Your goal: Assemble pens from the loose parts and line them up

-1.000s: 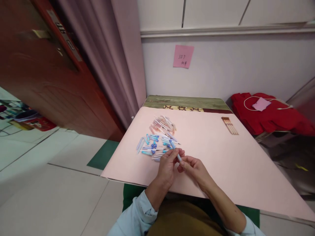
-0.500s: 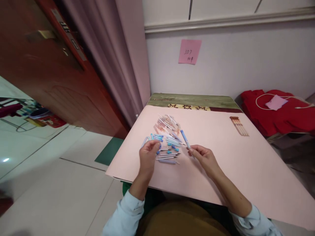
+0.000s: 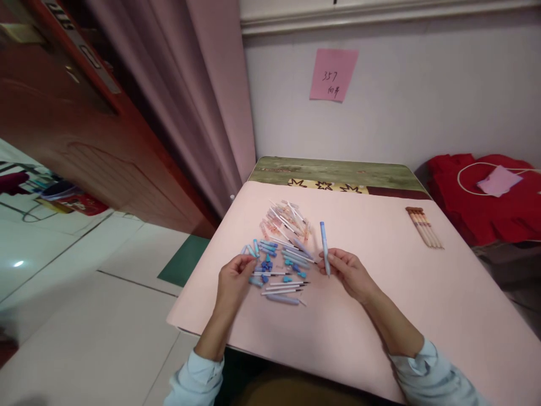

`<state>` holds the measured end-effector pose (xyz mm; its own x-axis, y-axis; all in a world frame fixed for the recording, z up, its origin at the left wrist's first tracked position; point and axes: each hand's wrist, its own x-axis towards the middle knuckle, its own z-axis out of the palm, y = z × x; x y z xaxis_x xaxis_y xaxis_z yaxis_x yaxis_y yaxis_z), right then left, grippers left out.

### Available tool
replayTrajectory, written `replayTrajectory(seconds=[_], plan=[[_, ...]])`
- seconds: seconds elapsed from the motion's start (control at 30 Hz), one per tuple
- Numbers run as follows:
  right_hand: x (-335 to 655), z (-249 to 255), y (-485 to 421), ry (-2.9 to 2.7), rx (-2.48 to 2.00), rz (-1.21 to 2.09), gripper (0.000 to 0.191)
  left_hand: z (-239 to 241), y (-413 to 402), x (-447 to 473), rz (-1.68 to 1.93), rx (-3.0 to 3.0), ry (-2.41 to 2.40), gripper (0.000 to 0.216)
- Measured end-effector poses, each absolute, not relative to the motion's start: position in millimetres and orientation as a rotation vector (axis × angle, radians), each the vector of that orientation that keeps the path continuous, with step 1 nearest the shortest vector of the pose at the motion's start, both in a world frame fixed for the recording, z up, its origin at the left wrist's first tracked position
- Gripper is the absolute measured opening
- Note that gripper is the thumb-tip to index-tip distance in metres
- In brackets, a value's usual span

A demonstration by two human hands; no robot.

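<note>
My right hand (image 3: 350, 274) grips a light blue pen (image 3: 324, 242) with a darker blue top end, held nearly upright above the table. My left hand (image 3: 236, 275) is at the left edge of the pen parts, thumb and fingers pinched together; whatever they hold is hidden or too small to make out. Beside it lie small blue caps (image 3: 266, 264) and short blue pen barrels (image 3: 267, 247). White refills with dark tips (image 3: 284, 286) are spread between my hands. A pale purple barrel (image 3: 282, 300) lies nearest me.
A heap of clear and orange-tinted pen parts (image 3: 284, 217) lies behind the blue ones. Several brown-topped pens (image 3: 424, 227) lie in a row at the right on the pink-covered table (image 3: 380, 327). A red cloth (image 3: 459, 208) is beyond the table's right edge. A wooden door (image 3: 105, 163) stands left.
My left hand has moved left and slightly toward me, uncovering more blue caps. The pen in my right hand has turned more upright. The camera view has shifted slightly.
</note>
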<state>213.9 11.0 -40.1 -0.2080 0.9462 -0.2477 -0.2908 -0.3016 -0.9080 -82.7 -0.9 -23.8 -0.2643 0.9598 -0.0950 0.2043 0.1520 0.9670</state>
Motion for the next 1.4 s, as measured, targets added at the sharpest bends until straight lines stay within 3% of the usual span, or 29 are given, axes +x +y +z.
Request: replayTrajectory(seconds=[0.17, 0.4, 0.57, 0.83, 1.13, 1.27, 1.4], plan=[[223, -39, 7, -0.902, -1.056, 1.717, 0.034, -19, 4, -83, 1.088, 1.456, 1.836, 0.016], [220, -42, 7, -1.095, -1.037, 1.770, 0.033, -5, 4, -65, 0.682, 1.730, 2.010, 0.005], [219, -39, 7, -1.160, -1.010, 1.759, 0.032, -1, 5, -58, 0.465, 1.812, 2.043, 0.015], [217, -43, 7, -1.239, -0.962, 1.730, 0.029, 7, 7, -46, 0.266, 1.909, 2.103, 0.010], [215, -42, 7, -1.228, -0.959, 1.719, 0.030, 4, 1, -43, 0.457, 2.003, 2.072, 0.011], [215, -43, 7, -1.236, -0.940, 1.705, 0.029, 12, 3, -44, 0.831, 1.783, 2.022, 0.012], [215, -46, 7, -1.249, -0.942, 1.674, 0.029, 28, 19, -29, 1.239, 1.220, 1.572, 0.028]])
